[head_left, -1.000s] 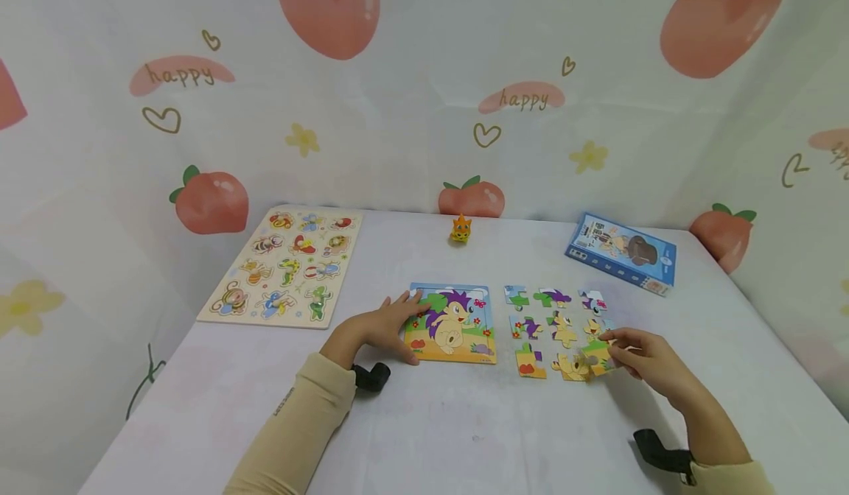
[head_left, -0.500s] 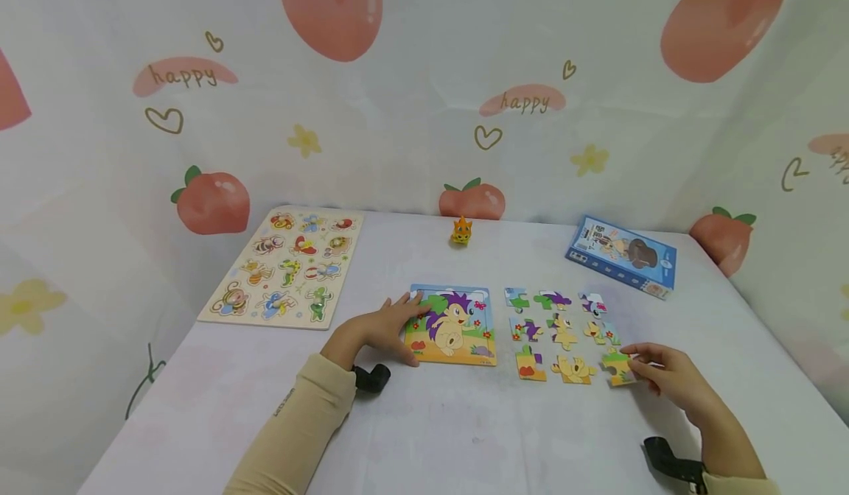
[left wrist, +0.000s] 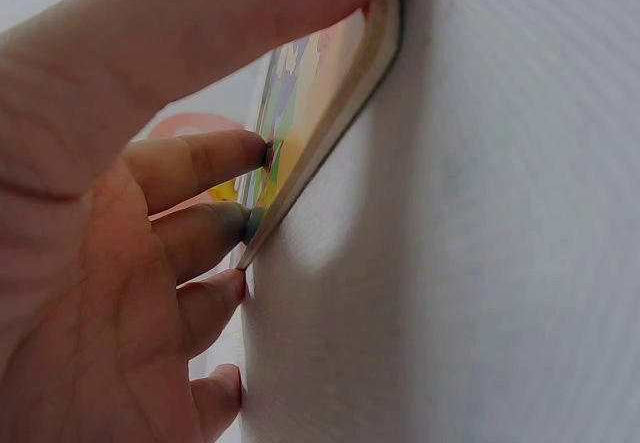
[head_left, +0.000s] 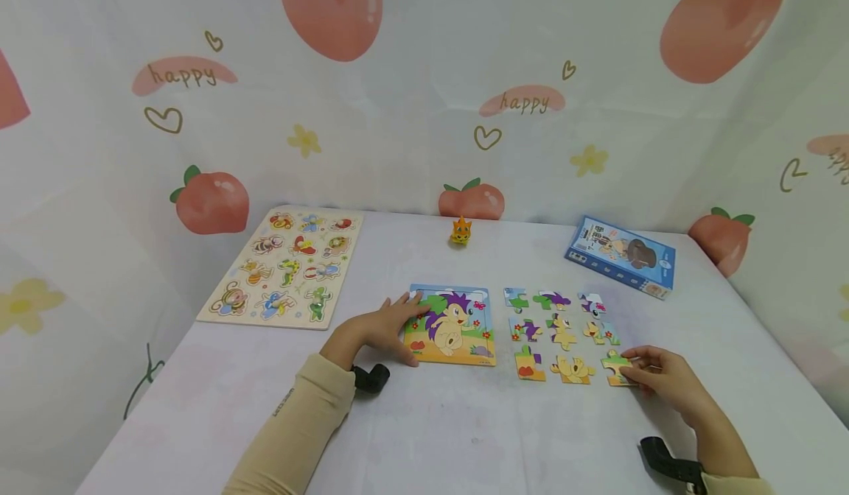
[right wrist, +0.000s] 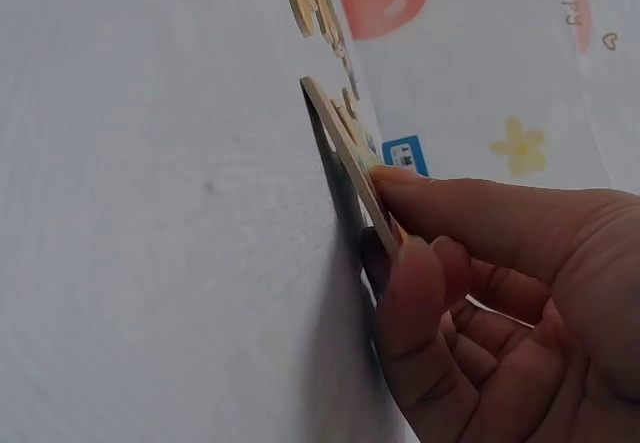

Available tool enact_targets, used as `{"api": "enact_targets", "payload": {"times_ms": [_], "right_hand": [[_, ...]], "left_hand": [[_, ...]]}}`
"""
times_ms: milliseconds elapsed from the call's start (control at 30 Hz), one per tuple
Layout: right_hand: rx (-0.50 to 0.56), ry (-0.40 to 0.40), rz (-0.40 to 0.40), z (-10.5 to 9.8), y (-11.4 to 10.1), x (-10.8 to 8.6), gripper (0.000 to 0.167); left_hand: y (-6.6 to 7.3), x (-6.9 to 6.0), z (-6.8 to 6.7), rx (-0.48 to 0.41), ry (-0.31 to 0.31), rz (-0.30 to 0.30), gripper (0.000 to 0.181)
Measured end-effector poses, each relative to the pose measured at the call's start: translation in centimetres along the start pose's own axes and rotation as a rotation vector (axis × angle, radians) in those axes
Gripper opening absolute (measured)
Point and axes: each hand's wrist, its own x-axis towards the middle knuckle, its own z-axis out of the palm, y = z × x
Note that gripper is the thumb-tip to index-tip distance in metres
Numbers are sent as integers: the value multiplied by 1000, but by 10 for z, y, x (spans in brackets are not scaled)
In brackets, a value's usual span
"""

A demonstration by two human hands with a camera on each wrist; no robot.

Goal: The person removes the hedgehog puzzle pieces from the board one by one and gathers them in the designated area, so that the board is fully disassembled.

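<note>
My right hand [head_left: 670, 378] pinches a green and yellow jigsaw piece [head_left: 613, 368] at the lower right of the loose pieces. In the right wrist view the piece [right wrist: 345, 148] is seen edge-on, tilted, with thumb and fingers on its near end. Several other jigsaw pieces [head_left: 562, 331] lie in spaced rows to its left and behind. My left hand [head_left: 378, 331] rests spread at the left side of a hedgehog puzzle board [head_left: 458, 325]. In the left wrist view, fingertips [left wrist: 255, 151] touch the board's surface [left wrist: 330, 103]; the thumb's tip is out of sight.
A wooden board of insect pictures [head_left: 281, 270] lies at the back left. A small orange toy figure [head_left: 460, 230] stands at the back, and a blue box [head_left: 622, 255] lies at the back right. Behind the white table [head_left: 464, 429] hangs a peach-printed cloth [head_left: 398, 127].
My right hand has moved right with the jigsaw piece, away from the bottom-middle piece it overlapped, and turned it straighter in line with the bottom row. The left hand has stayed still.
</note>
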Motion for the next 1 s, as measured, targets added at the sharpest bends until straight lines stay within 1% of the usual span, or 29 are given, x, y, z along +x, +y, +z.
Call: {"api": "enact_targets", "payload": {"times_ms": [300,567,633,867,1000], "right_hand": [[16,17,3,1,2,1,45],[22,30,-5,3,4,0,51],[25,31,-4,3,3,1,51],[6,47,4,4,2,-1,52],[-3,45,4,5,2,-1,50]], "left_hand": [[0,-1,1,2,8,8,96],[1,-2,0,0,9,9,96],[1,-2,0,-4,12,11,96],[-1,-1,2,0,7,5,97],[-3,-1,4,-3,8,3,97]]}}
